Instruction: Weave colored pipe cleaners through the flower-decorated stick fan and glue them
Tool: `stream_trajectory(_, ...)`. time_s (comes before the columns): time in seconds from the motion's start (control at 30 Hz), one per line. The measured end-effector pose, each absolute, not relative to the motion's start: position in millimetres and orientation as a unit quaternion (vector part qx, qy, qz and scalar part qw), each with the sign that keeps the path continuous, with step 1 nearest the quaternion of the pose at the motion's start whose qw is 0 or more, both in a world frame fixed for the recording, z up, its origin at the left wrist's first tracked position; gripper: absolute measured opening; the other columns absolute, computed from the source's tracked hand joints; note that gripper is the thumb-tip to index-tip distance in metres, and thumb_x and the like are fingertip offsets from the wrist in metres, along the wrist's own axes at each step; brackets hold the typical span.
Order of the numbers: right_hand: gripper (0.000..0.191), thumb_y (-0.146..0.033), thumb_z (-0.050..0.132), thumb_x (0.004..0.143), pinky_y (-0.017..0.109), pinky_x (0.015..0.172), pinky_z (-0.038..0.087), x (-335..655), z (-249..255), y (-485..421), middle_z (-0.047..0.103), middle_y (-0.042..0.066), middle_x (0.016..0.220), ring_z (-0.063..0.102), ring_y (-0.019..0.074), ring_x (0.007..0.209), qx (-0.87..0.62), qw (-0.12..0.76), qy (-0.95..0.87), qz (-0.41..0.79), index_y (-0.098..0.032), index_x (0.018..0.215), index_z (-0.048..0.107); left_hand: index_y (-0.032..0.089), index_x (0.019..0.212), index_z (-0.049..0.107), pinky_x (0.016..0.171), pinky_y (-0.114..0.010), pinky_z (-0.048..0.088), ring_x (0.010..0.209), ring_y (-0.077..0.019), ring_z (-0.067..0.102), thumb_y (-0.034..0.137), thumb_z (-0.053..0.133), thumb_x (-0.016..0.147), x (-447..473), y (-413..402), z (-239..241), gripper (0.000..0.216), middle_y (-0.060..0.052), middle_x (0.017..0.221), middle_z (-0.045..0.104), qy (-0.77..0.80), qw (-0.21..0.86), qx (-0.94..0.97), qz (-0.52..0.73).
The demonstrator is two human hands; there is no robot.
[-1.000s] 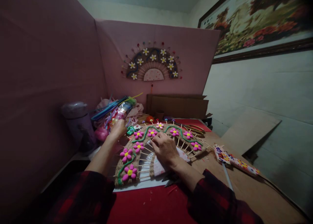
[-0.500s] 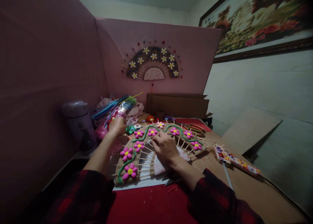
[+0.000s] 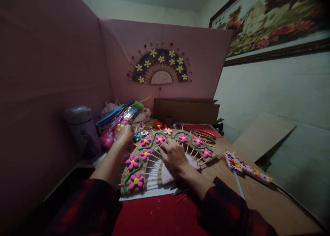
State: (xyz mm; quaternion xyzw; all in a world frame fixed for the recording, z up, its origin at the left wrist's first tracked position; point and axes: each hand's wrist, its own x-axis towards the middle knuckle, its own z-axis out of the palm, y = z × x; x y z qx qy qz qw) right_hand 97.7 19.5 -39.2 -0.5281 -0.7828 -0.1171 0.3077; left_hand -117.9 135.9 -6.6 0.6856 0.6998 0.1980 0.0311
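A half-round craft fan (image 3: 129, 174) made of wound twine and thin sticks lies in front of me, decorated with pink clay flowers with yellow centres and a wavy green cord. Over its middle sticks, my right hand (image 3: 174, 156) rests with curled fingers gripping the fan near the inner edge of the band. My left hand (image 3: 125, 134) is off the fan's upper left, beside a heap of craft supplies (image 3: 126, 114). Its fingers are bent together, and what they hold, if anything, is hidden. Green shiny foil (image 3: 138, 136) lies just right of it.
A lilac thermos (image 3: 84, 133) stands at the left. Scissors (image 3: 206, 134) lie behind the fan on red card. At the right is a flower-patterned glue gun (image 3: 249, 169) with its cord. A similar finished fan (image 3: 161, 66) hangs on the pink panel. Cardboard strips (image 3: 188, 111) lean below.
My left hand has shifted slightly right and down beside the supplies heap. My right hand stays on the fan. The whole view has moved very slightly.
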Motion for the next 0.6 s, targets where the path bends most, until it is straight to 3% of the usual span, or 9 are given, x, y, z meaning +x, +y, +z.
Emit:
stream_trajectory(0.2,0.017,-0.029,0.048,0.086,0.025,0.065,0.033,98,-39,19,0.056,0.004,0.087,0.049,0.0152,0.08,-0.53,0.308,-0.781,-0.116,-0.02,0.079,0.06,0.014,0.076,0.067,0.067,-0.036,0.045,0.09,-0.0334,0.06,0.018,0.054,0.063,-114,134,-16,0.019,-0.018,0.093,0.066,0.715,0.021,0.67,0.198)
stream_trajectory(0.4,0.015,-0.028,0.048,0.085,0.025,0.065,0.033,98,-39,19,0.056,0.004,0.086,0.049,0.0152,0.08,-0.528,0.314,-0.78,-0.119,-0.02,0.077,0.059,0.014,0.069,0.068,0.061,-0.028,0.044,0.077,-0.0257,0.063,0.019,0.055,0.063,-113,137,-5,0.016,-0.012,0.077,0.068,0.696,0.027,0.675,0.243)
stream_trajectory(0.6,0.014,-0.026,0.049,0.084,0.025,0.065,0.033,97,-39,20,0.055,0.003,0.085,0.049,0.015,0.08,-0.527,0.316,-0.78,-0.116,-0.02,0.076,0.058,0.016,0.082,0.069,0.069,-0.027,0.043,0.082,-0.0227,0.062,0.015,0.047,0.066,-110,132,15,0.027,-0.009,0.084,0.069,0.673,-0.019,0.661,0.331)
